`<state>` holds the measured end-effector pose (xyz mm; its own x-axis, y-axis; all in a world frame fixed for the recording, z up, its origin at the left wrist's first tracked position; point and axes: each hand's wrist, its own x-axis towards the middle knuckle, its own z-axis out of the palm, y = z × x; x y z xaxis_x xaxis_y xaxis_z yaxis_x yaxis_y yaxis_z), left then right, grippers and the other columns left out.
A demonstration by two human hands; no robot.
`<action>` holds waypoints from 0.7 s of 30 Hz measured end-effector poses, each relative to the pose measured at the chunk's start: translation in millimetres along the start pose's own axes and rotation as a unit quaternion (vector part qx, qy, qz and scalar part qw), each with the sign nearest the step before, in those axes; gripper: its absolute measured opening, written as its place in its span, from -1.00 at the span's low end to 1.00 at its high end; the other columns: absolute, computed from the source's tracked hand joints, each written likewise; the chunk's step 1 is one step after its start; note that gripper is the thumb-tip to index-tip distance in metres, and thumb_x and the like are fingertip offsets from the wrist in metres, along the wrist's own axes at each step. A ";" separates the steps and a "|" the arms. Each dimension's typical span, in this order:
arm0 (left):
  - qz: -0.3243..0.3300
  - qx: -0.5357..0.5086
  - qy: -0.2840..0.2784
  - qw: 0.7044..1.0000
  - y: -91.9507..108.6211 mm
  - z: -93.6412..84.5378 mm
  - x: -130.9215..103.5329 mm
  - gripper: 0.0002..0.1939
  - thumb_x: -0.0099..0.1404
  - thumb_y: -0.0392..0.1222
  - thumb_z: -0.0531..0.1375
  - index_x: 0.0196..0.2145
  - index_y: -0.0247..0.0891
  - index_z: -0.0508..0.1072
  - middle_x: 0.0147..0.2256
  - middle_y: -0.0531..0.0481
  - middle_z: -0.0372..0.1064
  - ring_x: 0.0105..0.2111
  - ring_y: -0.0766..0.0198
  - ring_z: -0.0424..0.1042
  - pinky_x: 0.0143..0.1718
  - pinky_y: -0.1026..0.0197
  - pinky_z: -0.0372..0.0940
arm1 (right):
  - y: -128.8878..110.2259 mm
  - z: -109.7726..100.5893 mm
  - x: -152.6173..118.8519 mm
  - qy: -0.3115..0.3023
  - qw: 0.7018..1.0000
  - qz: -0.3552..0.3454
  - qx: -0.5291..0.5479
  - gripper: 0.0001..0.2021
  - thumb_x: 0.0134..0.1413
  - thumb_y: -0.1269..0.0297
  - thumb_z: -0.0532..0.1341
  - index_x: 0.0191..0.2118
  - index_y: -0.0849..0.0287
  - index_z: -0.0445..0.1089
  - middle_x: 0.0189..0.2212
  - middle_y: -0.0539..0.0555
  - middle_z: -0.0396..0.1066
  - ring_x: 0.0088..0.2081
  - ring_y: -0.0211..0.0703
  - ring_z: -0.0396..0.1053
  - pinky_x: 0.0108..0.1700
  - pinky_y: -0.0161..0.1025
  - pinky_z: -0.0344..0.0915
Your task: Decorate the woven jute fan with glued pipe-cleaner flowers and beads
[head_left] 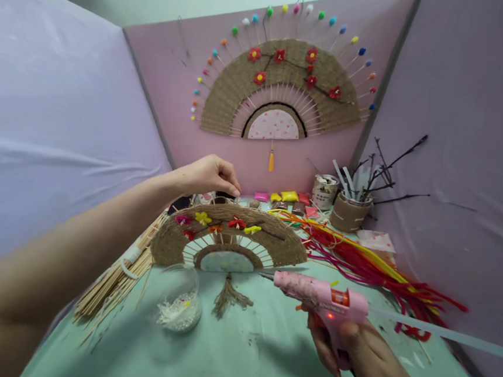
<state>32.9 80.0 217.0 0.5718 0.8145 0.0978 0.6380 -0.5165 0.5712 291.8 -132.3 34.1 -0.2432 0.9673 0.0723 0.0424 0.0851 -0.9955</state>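
The right hand (355, 343) was wrapped round the handle of a pink hot-glue gun (302, 287), clamped firmly on it, with a red light lit on its side. A translucent glue stick (445, 332) jutted from the gun's back, and the nozzle pointed left, near the lower right part of a twine-covered fan (288, 244). This fan was at the middle of the green-covered table (263, 359), bearing yellow, red, orange and magenta flowers along a dark twig, with a twine tassel (228, 298) below its base.

The left hand (213, 174) hung above the fan's top edge, fingers bent downward; its fingertips were too small in view to tell whether they met or pinched anything.

A clear plastic cup (185, 317) of white bits was in front of the fan, with a bundle of thin wooden sticks (108, 287) to its left. Pipe cleaners (359, 265) lay to the right, near a twine-wrapped jar (349, 214) holding twigs and glue sticks. Behind, a larger decorated fan (224, 101) hung on the pink panel (157, 57).
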 end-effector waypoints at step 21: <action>0.017 0.027 -0.049 0.998 -2.9 -1.7 10.0 -0.79 -0.10 -0.09 0.43 -0.53 -0.26 0.59 -0.50 -0.01 0.49 -0.45 0.28 0.40 -0.40 0.28 0.23 | 7.7 -4.9 -4.5 -0.011 1.000 -0.007 -0.013 -0.35 0.17 -0.36 -0.15 -0.48 0.14 0.28 -0.64 -0.01 0.19 -0.57 -0.24 0.08 -0.47 -0.26 0.16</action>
<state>35.8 90.0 217.7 0.6401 0.7675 0.0342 0.6428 -0.5593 0.5234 297.9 -134.8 26.5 -0.2643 0.9607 0.0847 0.0634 0.1049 -0.9925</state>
